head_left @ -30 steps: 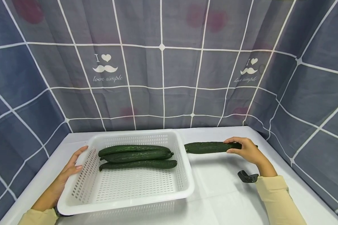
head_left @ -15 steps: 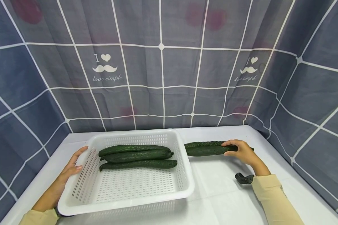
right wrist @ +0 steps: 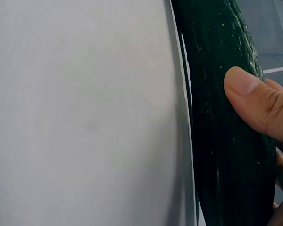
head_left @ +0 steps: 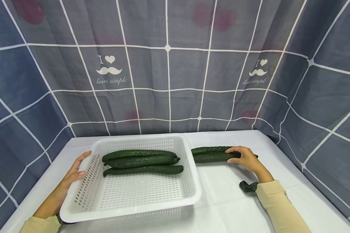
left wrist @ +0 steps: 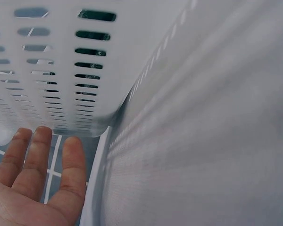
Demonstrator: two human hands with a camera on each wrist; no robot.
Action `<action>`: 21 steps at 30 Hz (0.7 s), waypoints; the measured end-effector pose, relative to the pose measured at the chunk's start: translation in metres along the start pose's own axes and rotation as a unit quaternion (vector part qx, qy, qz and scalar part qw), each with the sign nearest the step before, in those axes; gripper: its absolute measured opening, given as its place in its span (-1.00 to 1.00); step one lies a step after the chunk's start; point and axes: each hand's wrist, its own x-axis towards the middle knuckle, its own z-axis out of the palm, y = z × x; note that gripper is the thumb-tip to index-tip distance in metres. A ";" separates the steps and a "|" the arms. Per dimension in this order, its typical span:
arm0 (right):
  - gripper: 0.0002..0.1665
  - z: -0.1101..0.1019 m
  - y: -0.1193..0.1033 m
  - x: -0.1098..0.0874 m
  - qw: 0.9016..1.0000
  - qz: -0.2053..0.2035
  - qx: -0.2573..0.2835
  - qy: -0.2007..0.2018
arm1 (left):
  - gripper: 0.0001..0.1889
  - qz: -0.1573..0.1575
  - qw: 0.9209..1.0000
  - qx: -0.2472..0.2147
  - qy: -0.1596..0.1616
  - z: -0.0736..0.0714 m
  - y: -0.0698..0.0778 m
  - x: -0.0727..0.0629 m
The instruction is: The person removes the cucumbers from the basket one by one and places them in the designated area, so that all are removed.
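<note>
A white perforated plastic basket (head_left: 140,211) stands on the white table, with three dark green cucumbers (head_left: 143,161) lying lengthwise in its rear half. My left hand (head_left: 64,183) is at the basket's left side, thumb and fingers against the rim. In the left wrist view its fingers (left wrist: 34,162) are nearly straight beside the slotted wall. Right of the basket, my right hand (head_left: 245,157) grips a cucumber (head_left: 211,158) near its right end; the thumb (right wrist: 243,87) presses on its skin in the right wrist view. Just behind it lies another cucumber (head_left: 210,149). The basket hides both their left ends.
White cloth covers the table (head_left: 221,200). Grey-blue checked curtains (head_left: 186,71) close off the back and both sides. A black wrist device (head_left: 248,186) sits at my right cuff.
My right hand has shifted left and slightly nearer with its cucumber, so the cucumber behind now shows. The left hand and basket stay put.
</note>
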 end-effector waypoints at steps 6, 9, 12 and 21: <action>-0.61 0.004 0.000 0.002 1.000 -0.001 -0.004 -0.003 | -0.26 -0.001 1.000 0.001 0.001 0.000 0.001 0.001; -0.61 0.006 0.001 0.004 1.000 -0.004 -0.010 -0.007 | -0.26 -0.001 1.000 0.003 0.001 -0.001 0.000 0.000; -0.60 0.008 0.001 0.004 1.000 -0.006 -0.011 -0.008 | -0.26 0.001 1.000 0.007 0.000 -0.001 0.001 0.000; -0.61 0.010 -0.003 0.005 1.000 -0.001 -0.027 -0.011 | -0.27 0.008 1.000 -0.001 -0.011 -0.001 0.001 0.001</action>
